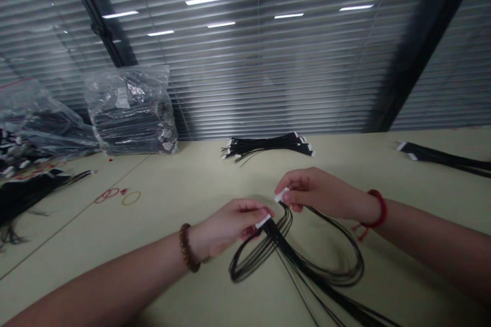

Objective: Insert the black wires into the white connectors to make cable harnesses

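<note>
My left hand (233, 225) pinches a white connector (263, 222) at one end of a black wire harness (307, 265) that loops over the pale table (184, 189). My right hand (314, 191) pinches the white connector (281, 195) at the other end, a little higher and to the right. Both hands are closed on their connectors, a few centimetres apart. The thin black wires curl in loops below and to the right of the hands and trail off toward the bottom edge. A bead bracelet sits on my left wrist, a red cord on my right.
A bundle of black harnesses (268, 145) lies at the table's far side, another bundle (445, 158) at the far right. Plastic bags of harnesses (132, 112) stand at the back left, more wires (26, 189) at the left. Rubber bands (118, 196) lie on the table. Window blinds behind.
</note>
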`<state>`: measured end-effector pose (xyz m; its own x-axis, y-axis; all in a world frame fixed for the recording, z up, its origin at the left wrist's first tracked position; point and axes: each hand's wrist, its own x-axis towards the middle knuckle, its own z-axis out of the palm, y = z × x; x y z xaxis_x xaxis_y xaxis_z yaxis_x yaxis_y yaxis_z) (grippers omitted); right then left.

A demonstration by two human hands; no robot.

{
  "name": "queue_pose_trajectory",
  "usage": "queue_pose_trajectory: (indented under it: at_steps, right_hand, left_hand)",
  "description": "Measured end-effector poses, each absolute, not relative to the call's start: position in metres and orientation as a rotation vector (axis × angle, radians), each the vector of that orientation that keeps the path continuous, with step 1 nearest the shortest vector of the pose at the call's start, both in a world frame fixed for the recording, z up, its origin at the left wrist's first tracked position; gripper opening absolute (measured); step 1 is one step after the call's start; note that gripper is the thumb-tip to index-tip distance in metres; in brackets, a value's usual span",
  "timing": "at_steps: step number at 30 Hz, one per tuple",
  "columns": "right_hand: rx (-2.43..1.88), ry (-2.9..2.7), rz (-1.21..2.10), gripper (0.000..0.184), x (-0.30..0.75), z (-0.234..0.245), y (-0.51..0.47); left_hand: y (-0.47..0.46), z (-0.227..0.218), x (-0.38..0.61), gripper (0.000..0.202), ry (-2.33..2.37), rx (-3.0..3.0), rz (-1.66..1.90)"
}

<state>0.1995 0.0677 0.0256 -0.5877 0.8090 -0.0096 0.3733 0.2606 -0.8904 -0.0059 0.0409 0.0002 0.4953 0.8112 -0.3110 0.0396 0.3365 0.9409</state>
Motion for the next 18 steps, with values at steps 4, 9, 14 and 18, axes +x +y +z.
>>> queue_pose_trajectory:
  at_steps: [4,9,14,18]
  right_hand:
    - [-0.997,-2.050,1.444,0.024,0.186,0.008,0.058]
    - [-0.990,-2.007,1.480,0.024,0.183,-0.003,0.060]
    - [-1.010,-1.987,1.512,0.025,0.185,-0.002,0.062]
    - [-1.045,-1.961,1.541,0.025,0.185,-0.001,0.061]
  left_hand:
    - [0.044,-0.008,-0.007,0.029,0.923,1.115,0.615]
    - [0.045,-0.009,-0.009,0.035,0.901,1.097,0.603]
    - [0.046,-0.011,-0.009,0.031,0.887,1.078,0.644]
    - [0.046,-0.010,-0.008,0.033,0.914,1.088,0.646]
